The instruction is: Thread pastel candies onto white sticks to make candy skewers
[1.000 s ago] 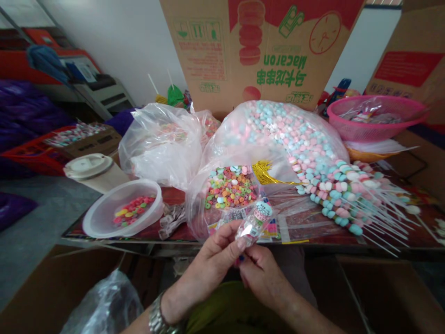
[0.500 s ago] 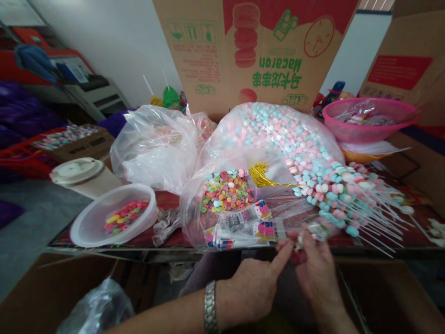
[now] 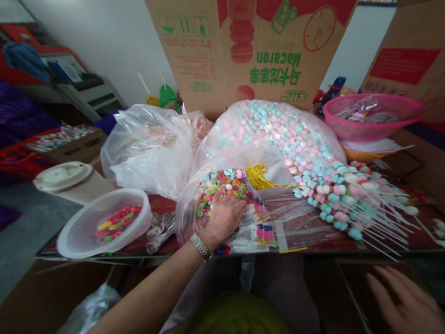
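Note:
My left hand (image 3: 225, 215), with a watch (image 3: 201, 246) on its wrist, reaches over the loose coloured ring sweets (image 3: 208, 192) in an opened clear bag. Its fingers look apart and touch the rings; the tips are partly hidden. Beneath and beside this hand lie small printed clear packets (image 3: 262, 232). A bundle of gold twist ties (image 3: 259, 177) is just beyond it. At the lower right, blurred by motion, my right hand (image 3: 405, 297) hangs below the table edge over an open carton (image 3: 392, 273). Its fingers are spread and I see nothing in them.
Skewered pink, white and blue sweets (image 3: 342, 204) lie at right, sticks jutting past the table edge. A big sweet-filled bag (image 3: 222, 134) stands behind. A plastic bowl (image 3: 66, 236) and lidded cup (image 3: 66, 178) are at left, a pink basket (image 3: 371, 127) at right.
My hands have parted. The left has moved up and left onto the ring sweets. The right has dropped to the lower right, without the small packet it held. The view has shifted slightly.

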Demonstrator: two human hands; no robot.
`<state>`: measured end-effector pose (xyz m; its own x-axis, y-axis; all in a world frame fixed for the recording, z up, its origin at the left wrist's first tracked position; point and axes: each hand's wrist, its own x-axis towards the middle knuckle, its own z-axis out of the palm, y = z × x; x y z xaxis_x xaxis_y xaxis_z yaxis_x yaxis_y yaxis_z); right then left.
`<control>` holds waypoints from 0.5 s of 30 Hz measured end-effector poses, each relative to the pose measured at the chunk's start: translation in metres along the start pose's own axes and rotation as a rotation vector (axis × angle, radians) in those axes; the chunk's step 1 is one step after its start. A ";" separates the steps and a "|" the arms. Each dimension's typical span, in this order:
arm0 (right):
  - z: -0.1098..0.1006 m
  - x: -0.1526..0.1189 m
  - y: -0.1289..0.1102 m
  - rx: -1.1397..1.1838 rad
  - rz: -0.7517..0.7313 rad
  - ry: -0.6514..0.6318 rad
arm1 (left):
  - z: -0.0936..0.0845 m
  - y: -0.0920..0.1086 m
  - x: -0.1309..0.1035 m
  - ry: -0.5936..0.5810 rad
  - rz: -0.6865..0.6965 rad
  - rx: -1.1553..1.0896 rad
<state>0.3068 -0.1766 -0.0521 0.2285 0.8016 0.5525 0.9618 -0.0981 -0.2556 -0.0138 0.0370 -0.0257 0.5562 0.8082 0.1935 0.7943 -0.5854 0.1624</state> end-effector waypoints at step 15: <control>0.080 0.105 -0.174 0.690 -0.331 -0.177 | -0.040 0.006 -0.015 -0.008 0.308 -0.353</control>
<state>0.1513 -0.0284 -0.0133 -0.1365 0.8129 0.5661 0.6517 0.5041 -0.5667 -0.0266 0.0189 0.0113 0.7558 0.5933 0.2772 0.4611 -0.7827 0.4180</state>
